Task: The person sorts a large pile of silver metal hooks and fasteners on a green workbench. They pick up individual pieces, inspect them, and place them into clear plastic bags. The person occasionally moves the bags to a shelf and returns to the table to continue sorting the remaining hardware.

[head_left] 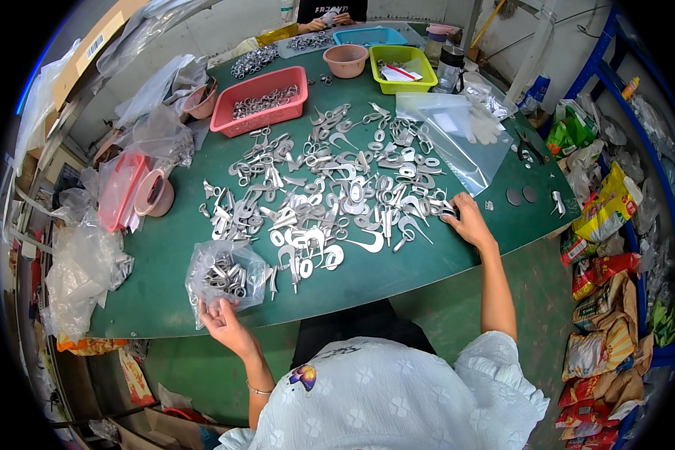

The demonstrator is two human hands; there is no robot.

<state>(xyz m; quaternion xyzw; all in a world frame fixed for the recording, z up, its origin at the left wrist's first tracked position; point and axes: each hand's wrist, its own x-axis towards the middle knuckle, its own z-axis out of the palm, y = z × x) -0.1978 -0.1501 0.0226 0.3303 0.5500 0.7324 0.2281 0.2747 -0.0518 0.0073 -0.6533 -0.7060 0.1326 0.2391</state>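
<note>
At the table's front edge, my left hand (227,328) holds the near rim of a clear plastic bag (251,276), its fingertips against the film. Grey metal pieces (223,277), some with rings, lie inside the bag. To the right, my right hand (470,223) rests at the side of a wide pile of loose grey metal parts (356,191). Its fingers are curled round something small and dark, mostly hidden by the hand. Hooks, ring handles and oval pieces are mixed in the pile.
Beyond the pile stand a red basket (225,122) of metal parts, a pink bowl (346,67) and a yellow-green basket (382,84). A clear plastic sheet (465,169), pliers (530,148) and dark discs (514,196) lie right. Across the table, another person's hands (326,22) hold something.
</note>
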